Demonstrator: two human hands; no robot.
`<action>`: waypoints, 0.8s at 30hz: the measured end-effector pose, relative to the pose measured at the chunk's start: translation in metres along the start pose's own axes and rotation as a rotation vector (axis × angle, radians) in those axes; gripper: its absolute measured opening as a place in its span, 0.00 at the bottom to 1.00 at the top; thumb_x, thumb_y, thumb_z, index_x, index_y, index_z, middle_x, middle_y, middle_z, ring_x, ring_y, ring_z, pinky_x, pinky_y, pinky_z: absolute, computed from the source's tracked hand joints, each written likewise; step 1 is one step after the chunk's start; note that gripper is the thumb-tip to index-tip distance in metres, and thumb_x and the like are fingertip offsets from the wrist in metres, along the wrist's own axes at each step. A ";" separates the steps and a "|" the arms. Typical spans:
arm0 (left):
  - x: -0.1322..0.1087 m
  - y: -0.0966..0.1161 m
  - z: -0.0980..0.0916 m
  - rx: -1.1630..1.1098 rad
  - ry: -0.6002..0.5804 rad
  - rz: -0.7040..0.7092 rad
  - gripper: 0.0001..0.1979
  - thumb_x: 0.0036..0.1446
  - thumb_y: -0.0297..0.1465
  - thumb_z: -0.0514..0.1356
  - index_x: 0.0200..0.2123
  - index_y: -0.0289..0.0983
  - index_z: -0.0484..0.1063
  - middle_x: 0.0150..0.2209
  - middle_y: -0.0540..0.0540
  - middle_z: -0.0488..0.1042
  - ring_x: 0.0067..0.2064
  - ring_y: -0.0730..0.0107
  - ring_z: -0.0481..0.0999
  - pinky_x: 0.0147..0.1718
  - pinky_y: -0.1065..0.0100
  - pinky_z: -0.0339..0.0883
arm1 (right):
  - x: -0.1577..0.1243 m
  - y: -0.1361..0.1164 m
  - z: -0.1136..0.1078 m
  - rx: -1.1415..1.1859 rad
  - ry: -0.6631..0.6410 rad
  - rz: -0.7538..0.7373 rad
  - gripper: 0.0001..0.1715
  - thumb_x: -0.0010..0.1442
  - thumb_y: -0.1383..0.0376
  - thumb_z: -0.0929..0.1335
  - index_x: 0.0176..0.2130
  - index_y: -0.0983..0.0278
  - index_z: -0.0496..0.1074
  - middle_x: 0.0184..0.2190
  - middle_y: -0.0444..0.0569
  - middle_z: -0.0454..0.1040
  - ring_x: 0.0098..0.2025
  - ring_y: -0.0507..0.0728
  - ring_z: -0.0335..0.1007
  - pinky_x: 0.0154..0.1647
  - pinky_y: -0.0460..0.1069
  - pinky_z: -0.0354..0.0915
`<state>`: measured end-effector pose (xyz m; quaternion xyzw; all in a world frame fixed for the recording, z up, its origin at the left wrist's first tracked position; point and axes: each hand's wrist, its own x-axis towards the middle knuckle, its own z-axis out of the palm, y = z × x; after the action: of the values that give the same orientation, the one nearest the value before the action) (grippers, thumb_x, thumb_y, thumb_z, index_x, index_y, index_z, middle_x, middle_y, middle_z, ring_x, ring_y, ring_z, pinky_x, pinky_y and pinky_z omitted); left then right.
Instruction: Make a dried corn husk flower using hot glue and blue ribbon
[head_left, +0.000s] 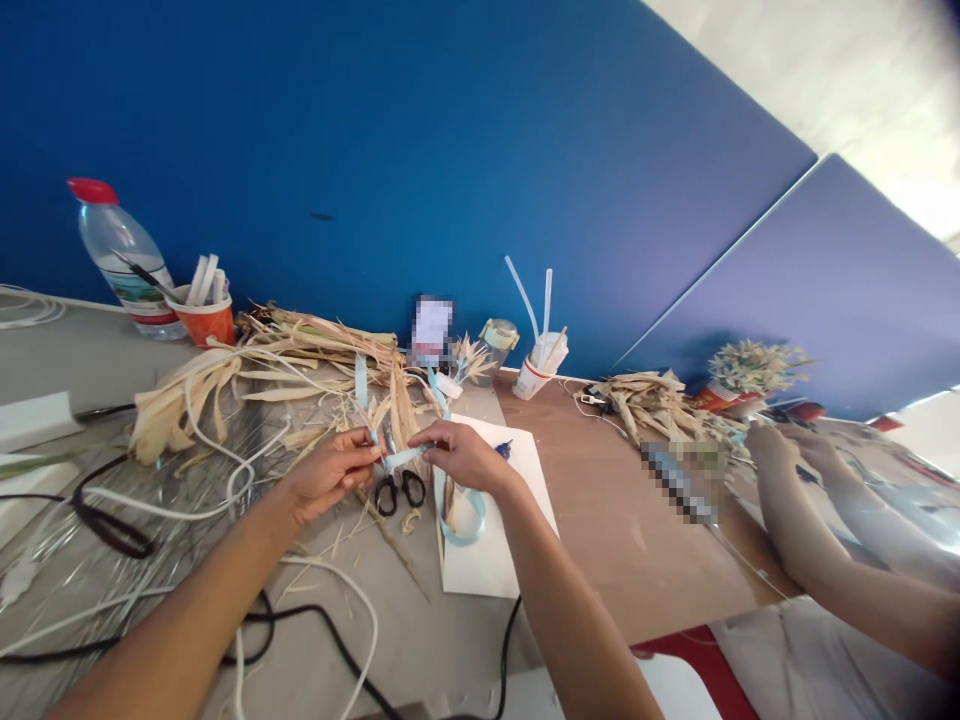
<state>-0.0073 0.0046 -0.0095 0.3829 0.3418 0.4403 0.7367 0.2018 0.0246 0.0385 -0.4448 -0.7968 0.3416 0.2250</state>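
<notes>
My left hand [334, 470] and my right hand [463, 455] are both closed in a pinch on a light blue ribbon [405, 457] stretched between them above the table. The ribbon's tail loops down onto a white sheet of paper [487, 560] under my right wrist. Black-handled scissors [400, 490] lie on the table just below the ribbon, between my hands. Dried corn husks [300, 360] are piled right behind my hands.
A water bottle with a red cap [124, 260] and an orange cup of sticks [204, 315] stand at back left. White and black cables [225, 480] cross the left tabletop. A paper cup with straws [536, 370] stands behind. Another person's hands [787, 450] work at right beside husks [652, 400].
</notes>
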 end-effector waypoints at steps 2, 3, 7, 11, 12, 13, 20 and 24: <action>-0.001 0.001 -0.001 -0.010 0.000 -0.005 0.09 0.46 0.30 0.67 0.27 0.34 0.70 0.18 0.57 0.64 0.14 0.88 0.51 0.19 0.75 0.52 | 0.001 0.007 -0.007 -0.123 0.084 -0.053 0.18 0.54 0.77 0.64 0.40 0.65 0.77 0.39 0.50 0.77 0.42 0.54 0.71 0.46 0.47 0.63; -0.001 0.002 0.000 -0.011 0.008 -0.004 0.09 0.46 0.30 0.68 0.27 0.34 0.70 0.18 0.57 0.63 0.14 0.88 0.51 0.19 0.74 0.53 | 0.002 0.011 -0.009 -0.183 0.129 -0.055 0.17 0.54 0.77 0.64 0.40 0.66 0.77 0.39 0.51 0.77 0.43 0.54 0.71 0.47 0.47 0.63; -0.001 0.003 -0.001 0.010 0.065 0.000 0.08 0.45 0.30 0.68 0.27 0.34 0.72 0.16 0.58 0.61 0.14 0.88 0.50 0.20 0.74 0.55 | 0.006 0.025 -0.018 -0.377 0.269 0.060 0.15 0.57 0.75 0.64 0.38 0.65 0.77 0.39 0.51 0.77 0.41 0.56 0.71 0.45 0.48 0.63; 0.002 0.001 -0.004 0.008 0.115 0.011 0.07 0.47 0.29 0.67 0.28 0.34 0.72 0.16 0.59 0.61 0.13 0.88 0.49 0.21 0.75 0.57 | 0.001 0.023 -0.024 -0.413 0.388 0.157 0.13 0.60 0.72 0.63 0.37 0.64 0.77 0.39 0.51 0.76 0.40 0.55 0.71 0.43 0.47 0.62; 0.003 0.001 -0.005 0.008 0.135 0.024 0.07 0.47 0.29 0.67 0.28 0.34 0.72 0.17 0.58 0.61 0.14 0.89 0.49 0.20 0.75 0.56 | -0.001 0.019 -0.023 -0.384 0.394 0.155 0.13 0.61 0.71 0.63 0.37 0.64 0.77 0.38 0.51 0.76 0.39 0.55 0.71 0.42 0.46 0.62; 0.004 0.001 -0.006 0.009 0.157 0.040 0.07 0.47 0.29 0.67 0.29 0.34 0.72 0.18 0.58 0.62 0.14 0.89 0.50 0.19 0.76 0.55 | -0.005 0.015 -0.021 -0.348 0.384 0.139 0.13 0.62 0.69 0.62 0.35 0.65 0.77 0.36 0.50 0.76 0.39 0.54 0.71 0.41 0.46 0.62; 0.006 -0.002 -0.009 0.027 0.291 0.115 0.09 0.47 0.31 0.67 0.29 0.34 0.72 0.18 0.58 0.61 0.15 0.87 0.49 0.17 0.76 0.49 | -0.021 -0.018 0.027 -0.382 -0.018 0.129 0.14 0.61 0.62 0.63 0.43 0.64 0.74 0.37 0.52 0.79 0.38 0.56 0.74 0.36 0.46 0.63; 0.006 -0.005 -0.010 0.065 0.290 0.142 0.08 0.49 0.32 0.66 0.30 0.34 0.72 0.19 0.58 0.61 0.15 0.88 0.50 0.18 0.76 0.49 | -0.017 -0.027 0.053 -0.612 -0.070 0.167 0.16 0.61 0.59 0.64 0.42 0.68 0.73 0.36 0.58 0.79 0.36 0.63 0.77 0.34 0.51 0.67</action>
<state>-0.0114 0.0115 -0.0196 0.3619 0.4308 0.5306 0.6339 0.1601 -0.0184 0.0228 -0.5435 -0.8306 0.1185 0.0243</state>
